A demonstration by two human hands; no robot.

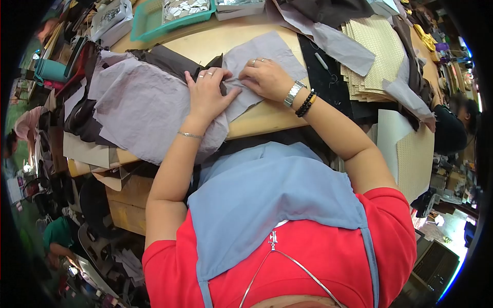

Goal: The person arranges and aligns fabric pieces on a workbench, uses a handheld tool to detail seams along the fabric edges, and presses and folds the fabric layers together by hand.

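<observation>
A large crumpled piece of grey fabric (138, 100) lies across the left of the wooden table, with dark brown fabric (174, 57) behind it. My left hand (208, 95) is on the fabric where it meets a second, flatter grey piece (269, 49). Its fingers are bent over the edge, the thumb pointing right. Just to the right, my right hand (268, 79) has its fingers curled, thumb and fingertips pinched on the edge of the flatter piece. The fingertips of both hands nearly meet; the exact grip underneath is hidden.
A teal tray (149, 23) stands at the back with small pale pieces beside it. To the right, a white-handled tool (322, 61) lies on a black mat (310, 77), near stacked gold textured sheets (377, 49). Another person in dark clothing (451, 128) is at far right.
</observation>
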